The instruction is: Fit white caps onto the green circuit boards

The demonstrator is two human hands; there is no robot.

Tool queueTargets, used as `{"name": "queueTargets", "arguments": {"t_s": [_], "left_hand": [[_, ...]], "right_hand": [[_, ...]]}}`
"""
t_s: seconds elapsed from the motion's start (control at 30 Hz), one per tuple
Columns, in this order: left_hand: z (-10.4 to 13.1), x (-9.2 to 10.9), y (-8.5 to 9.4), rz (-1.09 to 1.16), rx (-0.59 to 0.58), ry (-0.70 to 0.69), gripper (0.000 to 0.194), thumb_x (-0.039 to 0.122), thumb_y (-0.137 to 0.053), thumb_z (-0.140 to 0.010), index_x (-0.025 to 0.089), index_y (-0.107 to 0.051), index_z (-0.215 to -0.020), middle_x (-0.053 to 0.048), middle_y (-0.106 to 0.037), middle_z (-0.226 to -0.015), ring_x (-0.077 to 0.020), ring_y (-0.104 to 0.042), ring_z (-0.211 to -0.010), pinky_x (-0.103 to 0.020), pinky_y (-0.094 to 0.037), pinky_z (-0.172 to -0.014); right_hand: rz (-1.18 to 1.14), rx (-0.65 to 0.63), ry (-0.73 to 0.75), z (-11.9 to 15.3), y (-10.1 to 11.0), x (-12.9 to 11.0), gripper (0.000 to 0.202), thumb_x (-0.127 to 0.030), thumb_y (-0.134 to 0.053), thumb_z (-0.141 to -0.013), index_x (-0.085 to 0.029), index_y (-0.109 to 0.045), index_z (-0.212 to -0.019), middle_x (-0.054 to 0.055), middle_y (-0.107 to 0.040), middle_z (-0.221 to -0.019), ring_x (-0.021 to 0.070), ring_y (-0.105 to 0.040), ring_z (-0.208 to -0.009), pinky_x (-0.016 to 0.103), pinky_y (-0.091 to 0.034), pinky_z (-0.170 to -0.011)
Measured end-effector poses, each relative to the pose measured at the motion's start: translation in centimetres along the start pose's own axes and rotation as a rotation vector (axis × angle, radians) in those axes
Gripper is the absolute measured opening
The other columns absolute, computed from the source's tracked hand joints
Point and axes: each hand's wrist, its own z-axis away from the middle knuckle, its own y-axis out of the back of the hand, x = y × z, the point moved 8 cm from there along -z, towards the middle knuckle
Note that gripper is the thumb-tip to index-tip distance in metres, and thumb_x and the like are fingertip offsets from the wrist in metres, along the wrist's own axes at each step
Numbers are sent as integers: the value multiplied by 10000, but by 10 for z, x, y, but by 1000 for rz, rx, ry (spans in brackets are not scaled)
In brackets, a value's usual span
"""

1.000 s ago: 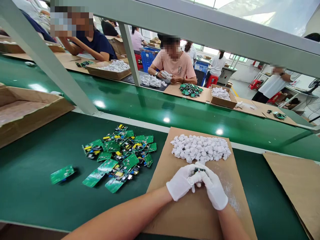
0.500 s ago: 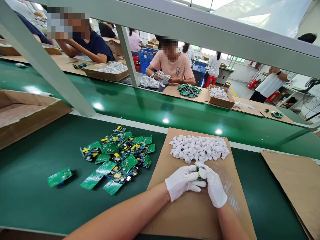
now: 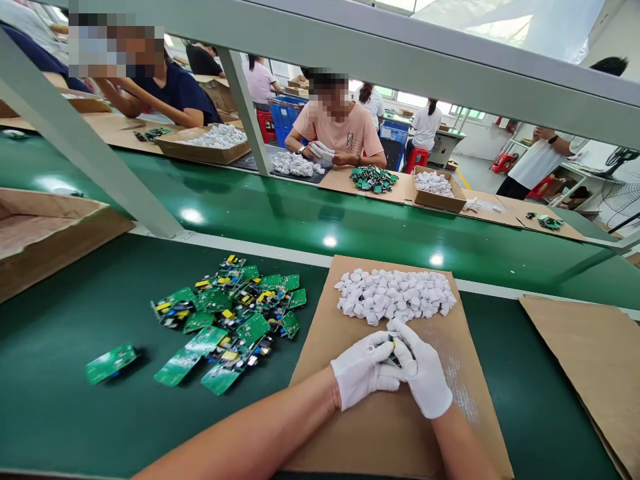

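A small green circuit board with a yellow part is gripped between my two white-gloved hands, mostly covered by the fingers. My left hand closes on it from the left. From the right, my right hand has its fingers wrapped over it. Both hands are above a brown cardboard sheet. Just beyond them lies a heap of small white pieces. On the dark green table to the left is a pile of green circuit boards with yellow, blue and black components, and a single board apart from it.
An open cardboard box stands at the far left. More flat cardboard lies at right. A grey metal frame crosses above the bench. Beyond the shiny green strip, a person in a pink shirt sits among boards and white pieces.
My right hand's fingers have closed further over the circuit board, so less of it shows. The whole view has shifted slightly.
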Motion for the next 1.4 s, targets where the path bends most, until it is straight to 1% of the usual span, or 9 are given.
{"name": "queueTargets", "arguments": {"t_s": [0.17,0.33,0.5,0.7,0.8,0.97,1.1,1.2,1.4], "left_hand": [[1,3,-3,-19,6,18,233,331,-598,-773,149,-509,-889,-43,-600,-824,-160,-654,-687,-219,-486,-558],[0,1,1,-15,33,19,319,324,-672,-708,167,-495,-922,-46,-615,-832,-165,-652,-669,-238,-487,-563],[0,4,-6,-31,-45,-3,297,324,-665,-715,144,-520,-902,-72,-623,-802,-132,-623,-628,-217,-462,-554],[3,14,-13,-19,-82,10,267,277,-650,-734,162,-570,-962,-21,-571,-797,-98,-602,-632,-186,-441,-553],[2,17,-10,-105,-29,-4,282,329,-648,-727,152,-585,-938,-59,-601,-826,-163,-633,-728,-232,-473,-608],[0,19,-1,-288,107,-41,350,355,-654,-717,152,-576,-991,-83,-635,-822,-148,-626,-696,-232,-479,-602],[0,20,-3,-268,89,-72,265,356,-654,-715,135,-588,-844,-62,-603,-801,-153,-624,-723,-226,-483,-600],[0,20,-3,-215,76,-82,254,349,-659,-708,127,-586,-809,-62,-597,-786,-162,-625,-724,-234,-485,-604],[-4,21,5,-329,179,-134,289,375,-667,-691,104,-597,-762,-91,-633,-721,-133,-595,-586,-227,-467,-535]], "right_hand": [[-310,-30,-62,-3,0,-2,486,-512,-315,-886,-226,-554,-1199,46,-600,-1198,210,-549,-1101,342,-450,-937],[-292,-19,-113,-3,-5,4,428,-434,-491,-836,-202,-560,-1189,66,-644,-1122,213,-606,-1005,322,-492,-875],[-175,34,-23,1,-5,2,402,-367,-554,-808,-235,-565,-1187,50,-654,-1099,207,-606,-994,322,-467,-904],[-409,65,-85,2,-3,2,494,-486,-363,-886,-207,-472,-1278,58,-621,-1145,215,-514,-1137,351,-437,-950],[-387,4,-143,1,-10,3,452,-467,-456,-855,-207,-535,-1216,55,-646,-1111,229,-526,-1124,351,-448,-939],[-421,6,-163,-1,-12,5,372,-426,-526,-826,-227,-594,-1133,52,-635,-1143,236,-549,-1099,359,-445,-940],[-535,-25,-132,-2,-10,4,407,-482,-426,-863,-224,-615,-1116,50,-617,-1175,230,-524,-1133,377,-426,-963],[-500,-2,-142,-2,-9,4,424,-475,-442,-859,-218,-587,-1164,55,-596,-1207,230,-508,-1152,380,-416,-974],[-379,24,-135,-2,-14,1,381,-432,-478,-847,-236,-601,-1150,40,-627,-1162,231,-552,-1104,361,-455,-937]]}}
